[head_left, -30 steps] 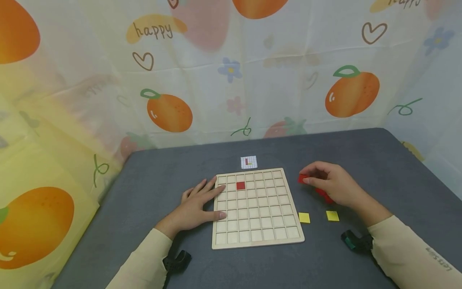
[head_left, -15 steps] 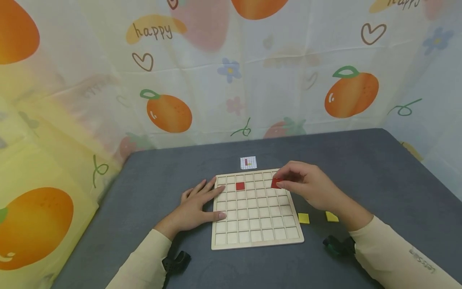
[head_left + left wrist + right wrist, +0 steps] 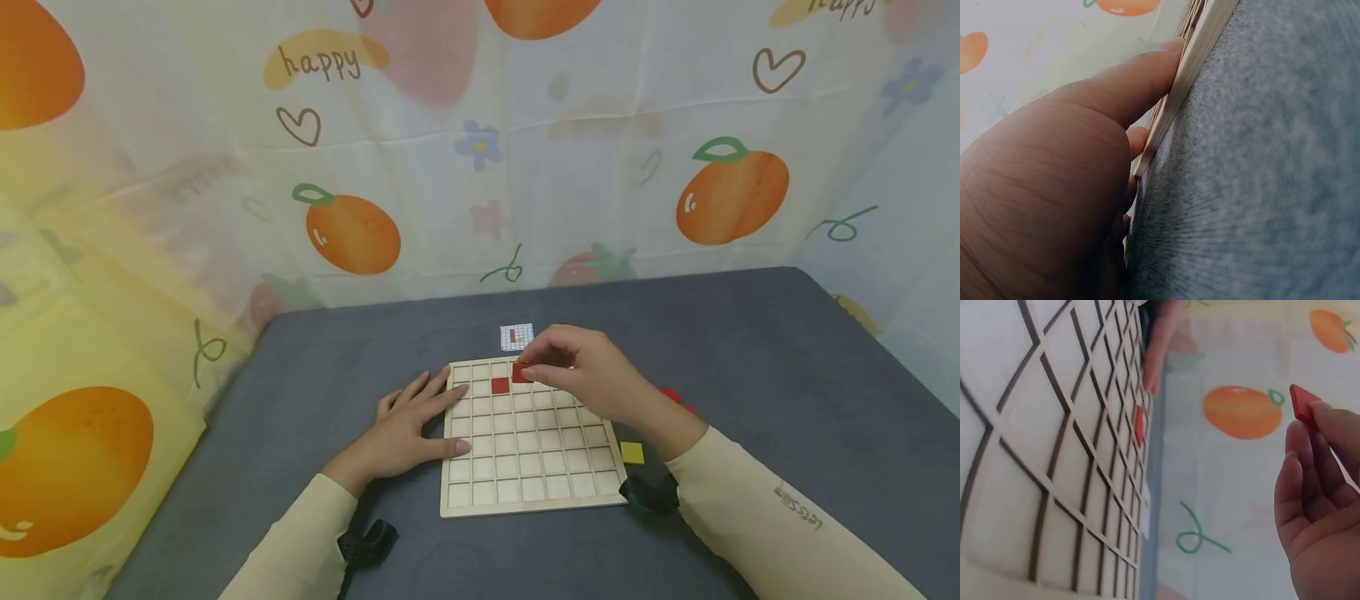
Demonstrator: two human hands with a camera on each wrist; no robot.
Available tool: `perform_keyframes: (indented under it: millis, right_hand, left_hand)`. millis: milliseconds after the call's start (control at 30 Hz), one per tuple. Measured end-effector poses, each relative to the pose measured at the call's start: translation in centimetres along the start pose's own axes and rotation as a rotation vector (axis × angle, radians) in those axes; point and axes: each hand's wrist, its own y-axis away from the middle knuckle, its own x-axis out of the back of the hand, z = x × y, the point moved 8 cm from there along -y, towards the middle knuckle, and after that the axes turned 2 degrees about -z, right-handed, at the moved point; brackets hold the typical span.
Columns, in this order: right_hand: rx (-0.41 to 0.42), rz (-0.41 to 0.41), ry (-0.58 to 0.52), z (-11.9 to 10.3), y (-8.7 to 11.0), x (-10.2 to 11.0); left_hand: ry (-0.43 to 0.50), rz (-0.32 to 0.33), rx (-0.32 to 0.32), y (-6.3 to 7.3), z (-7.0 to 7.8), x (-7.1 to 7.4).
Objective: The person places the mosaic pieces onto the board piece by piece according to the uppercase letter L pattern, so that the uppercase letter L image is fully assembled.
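A wooden grid board lies on the dark table. One red square tile sits in a cell of its second row from the back. My right hand pinches another red tile between thumb and fingers, held above the board in the right wrist view. In the head view the held tile overlaps the back rows, just right of the placed one. My left hand rests on the board's left edge with fingers spread; its thumb presses on the wooden rim in the left wrist view.
A small printed grid card with red and yellow marks lies behind the board. Red tiles lie right of the board, partly hidden by the right arm. A yellow tile is near the board's right edge. A patterned curtain hangs behind.
My right hand has carried the red tile leftward from the loose tiles, over the board to its back rows. The left hand and the board have stayed put.
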Motion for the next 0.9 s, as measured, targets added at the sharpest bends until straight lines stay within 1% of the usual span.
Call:
perform_keyframes:
  millis: [100, 300, 400, 567, 633, 767, 900]
  right_hand:
    - [-0.030, 0.005, -0.019, 0.7, -0.4, -0.6]
    - [-0.103, -0.004, -0.019, 2.2, -1.1, -1.7]
    - [-0.138, -0.023, -0.005, 3.1, -1.3, -2.4]
    - [-0.205, -0.059, 0.054, 4.4, -1.6, -3.4]
    - [-0.217, -0.071, 0.071, 4.7, -1.6, -3.6]
    - [-0.202, -0.094, 0.103, 5.0, -1.8, -4.2]
    - [-0.205, -0.112, 0.135, 5.5, -1.9, -4.7]
  left_hand:
    - [0.000, 0.001, -0.004, -0.1, 0.0, 0.0]
    - [-0.002, 0.002, -0.010, -0.1, 0.1, 0.1]
    - [-0.006, 0.003, -0.003, -0.1, 0.1, 0.1]
    - [-0.014, 0.001, 0.004, 0.0, 0.2, 0.1]
    - [-0.014, 0.001, 0.004, 0.0, 0.2, 0.1]
    - [-0.012, 0.004, 0.009, 0.0, 0.3, 0.2]
    - [-0.013, -0.002, 0.017, 0.0, 0.2, 0.1]
